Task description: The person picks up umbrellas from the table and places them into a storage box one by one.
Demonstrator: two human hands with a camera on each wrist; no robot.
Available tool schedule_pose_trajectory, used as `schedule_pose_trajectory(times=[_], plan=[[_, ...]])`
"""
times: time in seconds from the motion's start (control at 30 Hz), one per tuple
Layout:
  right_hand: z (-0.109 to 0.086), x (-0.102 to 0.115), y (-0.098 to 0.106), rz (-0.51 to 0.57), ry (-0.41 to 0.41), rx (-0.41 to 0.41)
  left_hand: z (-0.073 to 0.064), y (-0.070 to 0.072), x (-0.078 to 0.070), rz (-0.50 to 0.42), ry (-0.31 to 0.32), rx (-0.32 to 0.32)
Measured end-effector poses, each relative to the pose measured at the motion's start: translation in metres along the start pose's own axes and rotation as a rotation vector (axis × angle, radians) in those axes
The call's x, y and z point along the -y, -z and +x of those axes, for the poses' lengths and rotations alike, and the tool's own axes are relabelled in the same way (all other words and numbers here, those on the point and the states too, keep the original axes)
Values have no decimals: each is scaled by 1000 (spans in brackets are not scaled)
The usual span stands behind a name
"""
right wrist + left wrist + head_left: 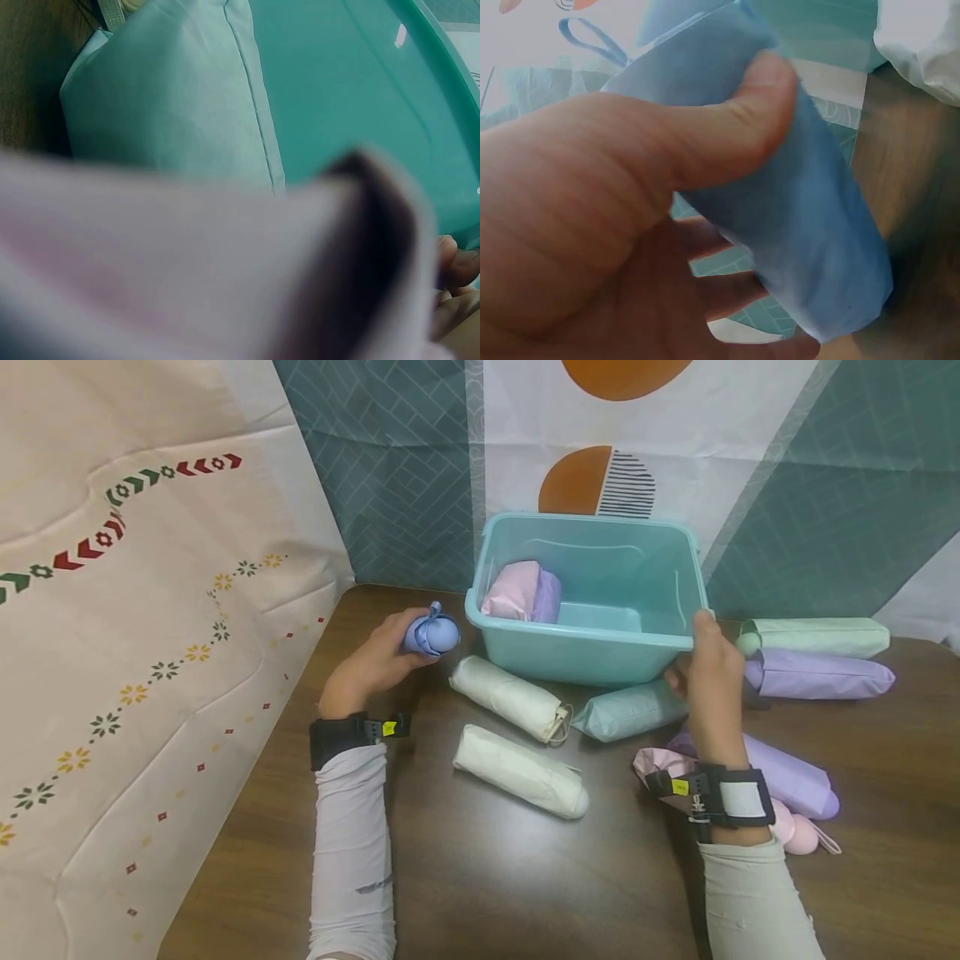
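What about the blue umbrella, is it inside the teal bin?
No, the head view shows the left hand holding the blue umbrella outside the teal bin, to its left.

The left sleeve [352,852] was pale grey and wrinkled, with a dark streak [373,886]; the right sleeve [757,902] was pale too. Each black wrist strap [337,743] bore a small black device [661,784] (with a yellow label [389,727]), the right strap [764,796] also a white patch [741,798]
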State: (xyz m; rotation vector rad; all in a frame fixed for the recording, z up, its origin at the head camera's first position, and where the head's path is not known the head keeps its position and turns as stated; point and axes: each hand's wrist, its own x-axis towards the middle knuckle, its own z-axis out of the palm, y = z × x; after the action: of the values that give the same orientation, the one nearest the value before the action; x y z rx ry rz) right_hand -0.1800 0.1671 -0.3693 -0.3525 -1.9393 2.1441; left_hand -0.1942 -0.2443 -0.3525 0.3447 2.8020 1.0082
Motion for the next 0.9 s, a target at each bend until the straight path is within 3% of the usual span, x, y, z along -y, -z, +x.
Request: schedule_pose_trajectory(times=[0.43,0.77,0.9], plan=[[1,-1,0,-15,11,-3,-2,4,0,-80,33,-73],[1,-3,-1,22,16,13,-1,5,1,-174,-6,-126],[1,1,-1,-32,24,-6,1,4,-1,-224,-35,-139]])
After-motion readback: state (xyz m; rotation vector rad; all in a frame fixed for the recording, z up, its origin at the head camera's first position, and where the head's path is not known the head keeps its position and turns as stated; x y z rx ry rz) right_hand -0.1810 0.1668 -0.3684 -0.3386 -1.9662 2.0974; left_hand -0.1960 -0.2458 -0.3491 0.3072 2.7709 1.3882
